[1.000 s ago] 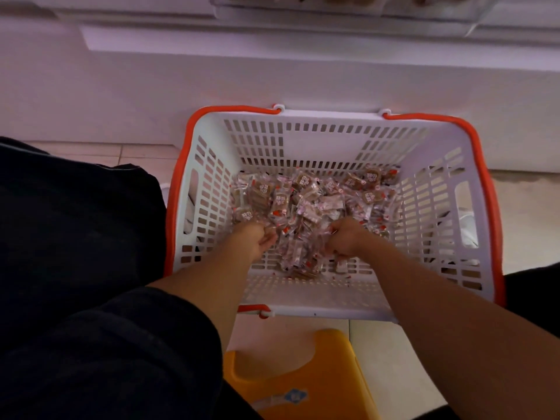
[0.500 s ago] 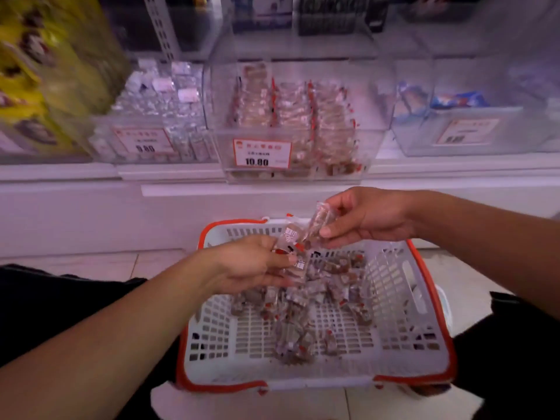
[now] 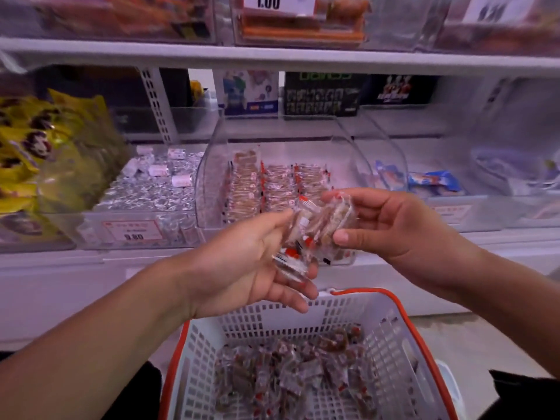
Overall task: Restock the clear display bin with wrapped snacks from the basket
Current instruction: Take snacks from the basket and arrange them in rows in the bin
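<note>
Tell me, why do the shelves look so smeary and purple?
Head view: the yellow bags and top shelf smear with motion blur; the light is dim and purplish; the wide lens bends the shelf edges; the hands, left and right, and the basket look sharper.

A: Where does the view sit?

B: One wide-angle camera, worn on the person's head. It faces forward and somewhat downward, straight at the store shelf [image 3: 272, 60].

A: How near?

B: Close. Both forearms enter from the lower corners, and the left hand [image 3: 251, 262] and right hand [image 3: 391, 225] meet near the middle of the frame. The clear display bin [image 3: 212, 183] lies just behind them, and the basket [image 3: 391, 338] sits directly below, cut off by the bottom edge.

A: Any distortion?

B: Yes, shelf lines bow toward the edges, and the outer parts are blurred.

A: A second view to compare?

B: No, only this one.
</note>
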`<state>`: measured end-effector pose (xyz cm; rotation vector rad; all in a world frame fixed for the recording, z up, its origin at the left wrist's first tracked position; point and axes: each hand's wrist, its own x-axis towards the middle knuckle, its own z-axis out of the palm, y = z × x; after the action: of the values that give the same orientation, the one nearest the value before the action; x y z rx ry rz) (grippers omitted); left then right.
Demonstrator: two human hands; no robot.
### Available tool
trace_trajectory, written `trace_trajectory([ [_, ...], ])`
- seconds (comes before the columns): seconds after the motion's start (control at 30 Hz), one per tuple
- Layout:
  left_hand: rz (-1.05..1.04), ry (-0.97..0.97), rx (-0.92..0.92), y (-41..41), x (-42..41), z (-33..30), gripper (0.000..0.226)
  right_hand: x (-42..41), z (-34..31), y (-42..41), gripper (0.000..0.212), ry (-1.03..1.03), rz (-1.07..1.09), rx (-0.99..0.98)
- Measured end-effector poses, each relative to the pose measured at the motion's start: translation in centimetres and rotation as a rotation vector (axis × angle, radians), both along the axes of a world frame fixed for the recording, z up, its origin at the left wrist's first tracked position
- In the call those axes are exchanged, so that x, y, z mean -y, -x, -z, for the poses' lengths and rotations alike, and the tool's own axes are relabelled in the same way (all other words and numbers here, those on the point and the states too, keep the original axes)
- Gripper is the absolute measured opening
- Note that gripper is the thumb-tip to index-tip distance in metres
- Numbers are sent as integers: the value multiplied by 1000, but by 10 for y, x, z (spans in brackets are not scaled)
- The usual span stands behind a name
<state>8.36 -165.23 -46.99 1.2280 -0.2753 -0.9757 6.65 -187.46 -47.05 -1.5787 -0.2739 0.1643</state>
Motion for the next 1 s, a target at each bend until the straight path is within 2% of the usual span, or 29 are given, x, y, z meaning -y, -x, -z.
trace_trajectory([
  [0.07, -31, 24, -8, -4, 2, 3, 45, 2, -2, -3, 54, -2, 7, 12],
  [0.17, -84, 46, -24, -12, 6, 10, 39, 3, 0, -5, 57, 108, 49, 69],
  [0.43, -58, 49, 13, -22, 15, 19, 27, -13, 9, -3, 62, 168, 2, 124],
  [0.57, -26, -54, 207, -16, 12, 18, 40, -13, 8, -2, 58, 181, -7, 118],
  [0.7, -38, -189, 336, -11, 9, 10, 49, -12, 4, 0, 61, 309, -10, 181],
  [0.77, -70, -247, 358, -11, 11, 6, 59, -13, 0, 0, 61, 393, -16, 223],
  [0.87, -160, -276, 345, -11, 12, 1, 64, -17, -10, -9, 49, 514, -89, 252],
  [1.0, -266, -177, 296, -26, -2, -20, 64, -26, -34, -38, 38, 372, -181, 93],
])
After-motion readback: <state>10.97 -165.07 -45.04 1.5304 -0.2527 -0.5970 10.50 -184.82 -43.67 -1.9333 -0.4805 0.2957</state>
